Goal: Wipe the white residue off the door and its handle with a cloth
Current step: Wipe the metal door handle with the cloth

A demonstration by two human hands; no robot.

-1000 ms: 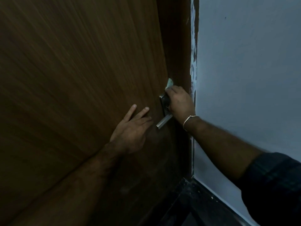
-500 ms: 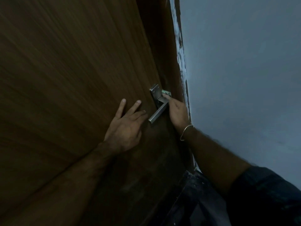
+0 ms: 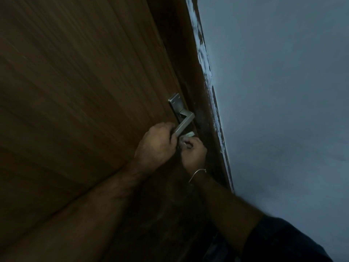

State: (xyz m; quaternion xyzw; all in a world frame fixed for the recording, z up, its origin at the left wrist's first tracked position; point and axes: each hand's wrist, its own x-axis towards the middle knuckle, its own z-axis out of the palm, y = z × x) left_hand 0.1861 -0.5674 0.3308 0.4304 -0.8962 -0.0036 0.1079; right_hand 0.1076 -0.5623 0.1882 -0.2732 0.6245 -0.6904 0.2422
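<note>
A dark brown wooden door [image 3: 85, 101] fills the left of the view. Its silver lever handle [image 3: 184, 122] sits on a metal backplate [image 3: 176, 104] near the door's right edge. My left hand [image 3: 157, 144] is closed around the free end of the lever. My right hand [image 3: 193, 154], with a thin bangle on the wrist, grips a small pale green cloth [image 3: 187, 136] just under the lever, against the door edge. Most of the cloth is hidden in my fist.
The dark door frame [image 3: 200, 103] runs beside the handle, with a streak of white residue [image 3: 206, 72] along its outer edge. A pale blue-grey wall [image 3: 283, 91] takes up the right side. The room is dim.
My left hand has left the flat door panel and closed on the lever's end. My right hand with the cloth has dropped from the top of the handle to below it.
</note>
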